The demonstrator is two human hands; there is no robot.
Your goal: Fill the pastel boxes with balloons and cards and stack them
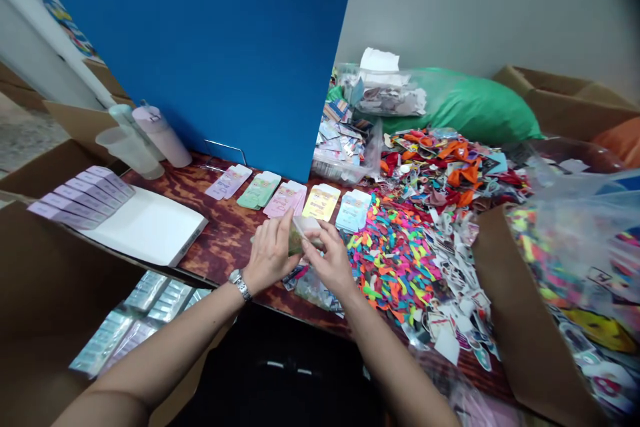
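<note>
Close to the table's front edge, my left hand (270,250) and my right hand (327,253) meet around a small greenish packet (296,240) with a pale whitish top. Fingers of both hands are closed on it, and they hide much of it; whether it is a carton or a bag I cannot tell. Just beyond the hands lie short stacks of flat printed cartons: purple (229,182), green (259,189), pink (286,200), yellow (321,203) and blue (353,210). Below my right hand rests a clear plastic bag (317,290) with small pieces.
A pile of small bright-coloured pieces (395,253) spreads to the right, beside white cutouts (463,280) and a cardboard flap (520,307). Purple boxes (85,195) stand on a white box lid (150,223) at left. Bottles (160,133) stand by a blue panel (200,47).
</note>
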